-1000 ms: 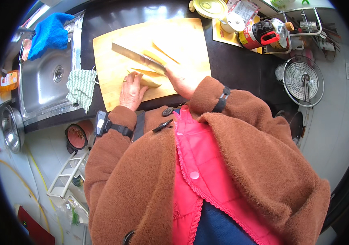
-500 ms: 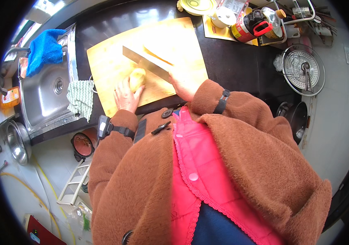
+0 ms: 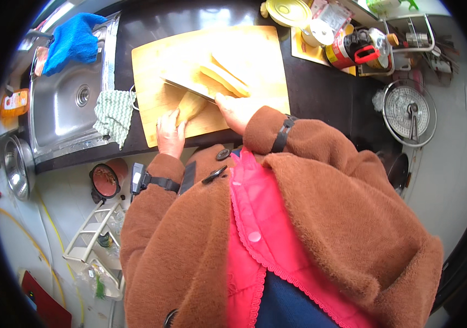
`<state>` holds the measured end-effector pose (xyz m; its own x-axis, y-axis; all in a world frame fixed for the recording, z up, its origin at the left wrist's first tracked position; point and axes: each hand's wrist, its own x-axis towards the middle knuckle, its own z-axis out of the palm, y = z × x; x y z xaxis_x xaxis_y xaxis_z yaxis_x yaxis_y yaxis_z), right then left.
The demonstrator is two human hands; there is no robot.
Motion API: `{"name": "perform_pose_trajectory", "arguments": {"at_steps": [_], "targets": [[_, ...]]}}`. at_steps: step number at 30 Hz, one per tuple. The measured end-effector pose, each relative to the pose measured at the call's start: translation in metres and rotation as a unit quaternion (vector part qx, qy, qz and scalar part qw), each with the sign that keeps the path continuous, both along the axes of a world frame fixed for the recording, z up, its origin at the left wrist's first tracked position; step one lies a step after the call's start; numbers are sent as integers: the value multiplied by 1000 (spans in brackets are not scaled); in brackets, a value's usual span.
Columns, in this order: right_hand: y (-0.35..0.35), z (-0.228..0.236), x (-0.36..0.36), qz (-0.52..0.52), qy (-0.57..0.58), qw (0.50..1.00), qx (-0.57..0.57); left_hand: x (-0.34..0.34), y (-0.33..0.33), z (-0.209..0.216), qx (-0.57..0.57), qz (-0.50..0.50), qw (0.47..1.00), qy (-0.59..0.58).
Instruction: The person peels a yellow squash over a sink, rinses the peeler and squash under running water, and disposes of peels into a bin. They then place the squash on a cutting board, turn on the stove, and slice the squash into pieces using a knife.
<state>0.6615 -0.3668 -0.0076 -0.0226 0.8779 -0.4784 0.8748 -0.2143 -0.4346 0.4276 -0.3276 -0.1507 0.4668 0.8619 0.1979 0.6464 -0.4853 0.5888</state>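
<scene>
A kitchen knife (image 3: 187, 89) is in my right hand (image 3: 234, 112), its fingers closed round the handle end. The blade slants to the far left over the wooden cutting board (image 3: 151, 71), along the far side of a pale yellow, peeled-looking vegetable (image 3: 191, 107); whether it touches is unclear. My left hand (image 3: 170, 133) grips the vegetable's near end against the board, thumb on one side and fingers on the other. Beyond the blade lie long pale slices (image 3: 225, 79) with yellow edges, partly washed out by glare.
At left is a steel sink (image 3: 61, 112) with a blue cloth (image 3: 73, 44) over its tap. A green-white checked cloth (image 3: 113, 116) hangs at the counter edge. Bottles (image 3: 348, 49) and a white pot (image 3: 317, 33) stand at the far right. A round metal lid (image 3: 408, 112) is farther right.
The knife has come down and closer to the vegetable, its blade now seen nearly edge-on. Long pale slices show more plainly beyond it. The whole view has shifted slightly.
</scene>
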Motion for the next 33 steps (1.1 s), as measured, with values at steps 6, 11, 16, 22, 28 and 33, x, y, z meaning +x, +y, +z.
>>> {"name": "perform_pose_trajectory", "arguments": {"at_steps": [6,11,16,22,28,33], "targets": [[3,9,2,-109,122,986,-16,1,2,0,-18,8,1000,-2],[7,17,-11,-106,65,989,-85,2,2,1,12,3,1000,-7],[10,9,-5,-116,106,986,-48,-1,-1,0,-7,4,1000,-16],[7,-6,-20,8,-2,998,-59,1,0,-2,-8,9,999,-34],[0,-1,-14,6,36,999,15,-10,-2,-3,1,26,999,-41],[1,-8,-30,-76,46,993,-82,-20,-5,-8,-32,31,999,-28]]}}
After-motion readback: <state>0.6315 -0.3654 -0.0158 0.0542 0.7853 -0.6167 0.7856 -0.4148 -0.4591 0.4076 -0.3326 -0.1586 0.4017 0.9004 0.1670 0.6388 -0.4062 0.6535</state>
